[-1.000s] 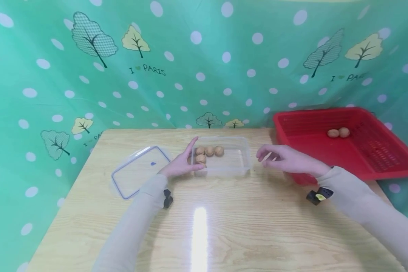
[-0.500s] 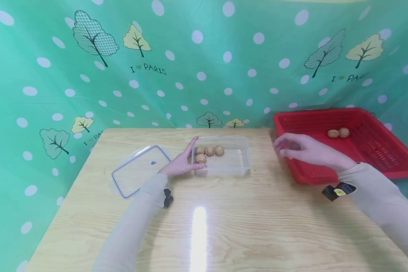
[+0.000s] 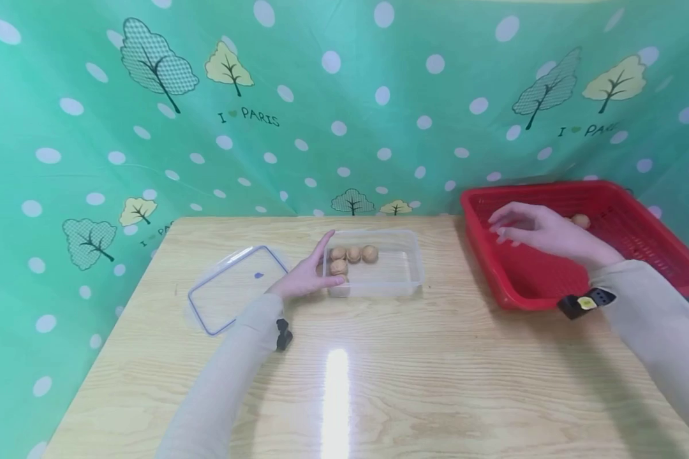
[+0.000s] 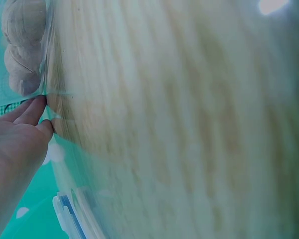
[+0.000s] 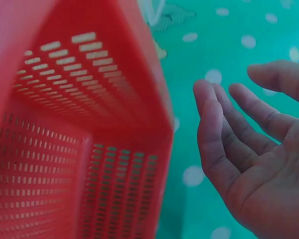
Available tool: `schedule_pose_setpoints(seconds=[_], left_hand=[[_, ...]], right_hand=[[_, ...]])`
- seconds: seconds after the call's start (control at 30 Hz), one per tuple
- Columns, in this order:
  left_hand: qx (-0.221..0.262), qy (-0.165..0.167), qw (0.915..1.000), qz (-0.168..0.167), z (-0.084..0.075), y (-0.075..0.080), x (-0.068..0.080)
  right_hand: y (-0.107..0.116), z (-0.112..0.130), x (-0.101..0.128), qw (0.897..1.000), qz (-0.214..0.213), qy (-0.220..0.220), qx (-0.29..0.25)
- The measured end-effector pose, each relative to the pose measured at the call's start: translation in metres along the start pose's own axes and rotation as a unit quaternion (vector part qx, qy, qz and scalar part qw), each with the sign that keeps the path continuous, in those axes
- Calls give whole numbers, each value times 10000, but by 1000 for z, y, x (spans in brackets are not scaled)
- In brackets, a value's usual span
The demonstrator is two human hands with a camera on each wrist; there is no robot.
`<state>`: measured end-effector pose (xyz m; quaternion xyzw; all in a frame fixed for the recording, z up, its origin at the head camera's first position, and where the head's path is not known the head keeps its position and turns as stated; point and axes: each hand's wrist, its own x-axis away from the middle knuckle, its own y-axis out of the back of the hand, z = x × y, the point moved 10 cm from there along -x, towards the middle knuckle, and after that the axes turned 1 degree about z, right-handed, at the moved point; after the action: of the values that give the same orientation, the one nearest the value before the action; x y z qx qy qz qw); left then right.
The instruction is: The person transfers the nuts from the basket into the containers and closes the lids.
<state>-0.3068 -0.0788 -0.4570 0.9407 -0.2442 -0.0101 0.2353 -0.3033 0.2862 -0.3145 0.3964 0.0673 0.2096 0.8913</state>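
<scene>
In the head view my left hand (image 3: 307,275) holds the left end of a clear plastic food container (image 3: 399,289), thumb at the front and index finger at the back corner. Several walnuts (image 3: 370,254) sit in the container's left part; the thumb partly covers one. My right hand (image 3: 536,231) hovers over the left part of a red plastic basket (image 3: 508,293). Its fingers are loosely bent, and in the right wrist view nothing lies between the fingers (image 5: 217,144) and thumb. One walnut (image 3: 580,221) shows in the basket behind the right hand.
A clear lid (image 3: 238,290) with a blue seal lies on the wooden table (image 3: 425,382), left of the container and partly under the left forearm. A green dotted curtain (image 3: 344,95) hangs behind the table. The basket stands at the table's right back corner.
My right hand has moved from beside the container rightward and up over the basket, where it now hides one of two walnuts. The left hand and container have stayed in place.
</scene>
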Motion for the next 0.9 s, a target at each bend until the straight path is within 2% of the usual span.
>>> schedule_pose_setpoints(seconds=[0.1,0.23,0.37,0.67,0.8,0.9], left_hand=[[-158,24,9999,13,1,1,0],[-107,22,9999,63,-3,0,1],[-112,9,9999,24,0,-1,-1],[181,-103,9998,-31,-4,1,0],[258,-82,9996,46,-4,-1,1],[338,-55,9993,116,-10,0,4]], right_hand=[[10,-20,-3,9996,-115,-245,-60],[24,-48,-3,9977,-241,-555,-305],[33,-63,-3,9958,-263,-696,-531],[37,-91,-14,9952,-230,-894,-336],[37,-108,-17,9934,-231,-1054,-378],[38,-119,-18,9920,-249,-1153,-450]])
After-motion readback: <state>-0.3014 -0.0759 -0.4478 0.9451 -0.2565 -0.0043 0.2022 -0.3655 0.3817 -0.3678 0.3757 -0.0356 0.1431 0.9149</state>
